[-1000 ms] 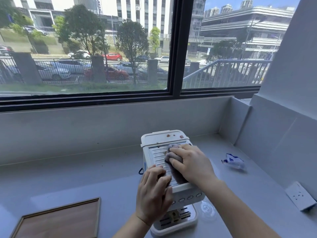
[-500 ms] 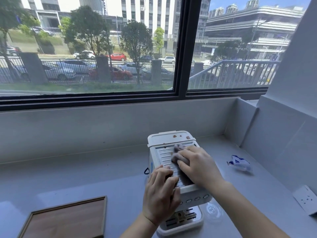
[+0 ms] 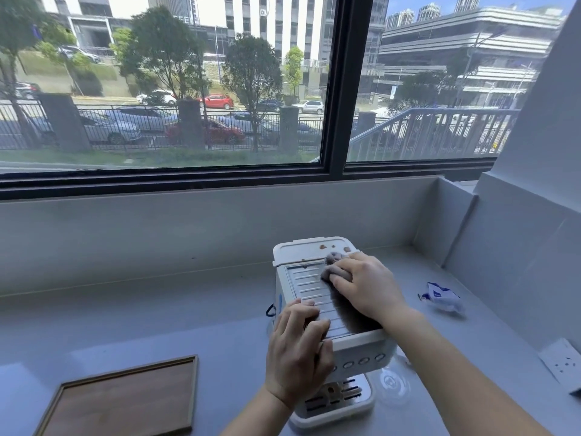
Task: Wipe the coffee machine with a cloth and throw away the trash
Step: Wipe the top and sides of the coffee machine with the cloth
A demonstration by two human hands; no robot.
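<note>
A small white coffee machine stands on the grey counter, its ribbed metal top facing up. Brown spots mark its white rear lid. My right hand presses a bunched grey cloth onto the far part of the ribbed top, close to the lid. My left hand lies flat on the machine's front left corner and steadies it. A crumpled blue and white wrapper lies on the counter to the right of the machine.
A wooden tray sits at the front left of the counter. A clear glass stands just right of the machine's base. A white power socket is set in the right wall. A low wall and window run behind.
My right hand has slid the cloth away from me along the ribbed top, towards the spotted rear lid. My left hand has stayed on the machine's front corner.
</note>
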